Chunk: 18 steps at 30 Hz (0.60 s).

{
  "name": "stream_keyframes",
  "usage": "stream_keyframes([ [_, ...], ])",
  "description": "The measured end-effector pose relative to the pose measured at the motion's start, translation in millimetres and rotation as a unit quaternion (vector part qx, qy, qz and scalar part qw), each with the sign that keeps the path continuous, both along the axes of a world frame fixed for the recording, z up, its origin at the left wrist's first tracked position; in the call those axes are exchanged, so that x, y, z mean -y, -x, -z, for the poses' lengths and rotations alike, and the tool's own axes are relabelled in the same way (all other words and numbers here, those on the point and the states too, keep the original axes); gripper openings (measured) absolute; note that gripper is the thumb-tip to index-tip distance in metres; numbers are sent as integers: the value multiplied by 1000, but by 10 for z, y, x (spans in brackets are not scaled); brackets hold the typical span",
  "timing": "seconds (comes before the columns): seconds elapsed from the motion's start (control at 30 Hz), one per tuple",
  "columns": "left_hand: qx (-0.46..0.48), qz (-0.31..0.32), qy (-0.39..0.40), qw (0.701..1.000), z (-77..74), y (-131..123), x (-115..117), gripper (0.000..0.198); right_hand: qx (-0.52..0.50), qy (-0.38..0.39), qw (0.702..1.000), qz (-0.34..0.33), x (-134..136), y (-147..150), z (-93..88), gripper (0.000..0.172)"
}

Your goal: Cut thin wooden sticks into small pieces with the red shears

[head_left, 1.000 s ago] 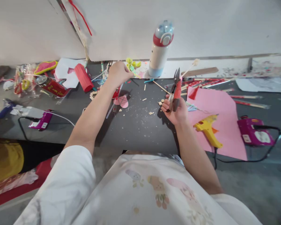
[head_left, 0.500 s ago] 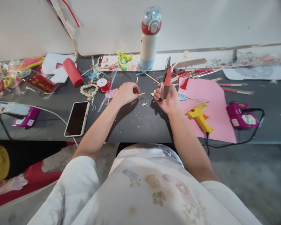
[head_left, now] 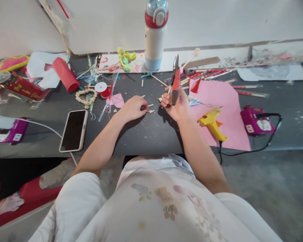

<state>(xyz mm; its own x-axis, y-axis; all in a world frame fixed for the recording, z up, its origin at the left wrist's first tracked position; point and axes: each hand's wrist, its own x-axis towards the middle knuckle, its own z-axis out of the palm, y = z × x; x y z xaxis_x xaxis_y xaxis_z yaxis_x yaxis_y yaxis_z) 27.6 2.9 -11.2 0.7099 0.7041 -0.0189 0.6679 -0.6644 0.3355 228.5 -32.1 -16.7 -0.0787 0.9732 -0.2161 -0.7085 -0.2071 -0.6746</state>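
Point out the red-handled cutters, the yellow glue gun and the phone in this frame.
red-handled cutters (head_left: 175,84), head view, on the red handle above the right hand.
yellow glue gun (head_left: 212,120), head view, on its body, lying on pink paper.
phone (head_left: 74,130), head view, middle of the dark screen.

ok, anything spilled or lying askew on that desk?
Yes: short stick offcuts and pale crumbs litter the dark table by the left hand. A red can lies on its side at far left.

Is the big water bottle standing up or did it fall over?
Standing up. The bottle stands on its base at the back of the table, red-and-blue lid on top.
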Motion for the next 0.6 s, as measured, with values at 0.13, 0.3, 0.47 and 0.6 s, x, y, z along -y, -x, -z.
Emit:
stream_keyframes([
  [0.13, 10, 1, -6, 1000, 48, 8, -3, 16, -7, 4, 1000, -1, -9, 5, 13, 37],
  [0.3, 7, 9, -7, 1000, 48, -37, 27, 18, 1, 5, 1000, -3, -10, 5, 13, 37],
  [0.47, 11, 11, -8, 1000, 42, -47, 48, 21, 0, 0, 1000, -9, -11, 7, 25, 38],
  [0.6, 10, 11, -1, 1000, 30, -40, 57, 22, -4, -7, 1000, -10, -14, 2, 34, 38],
])
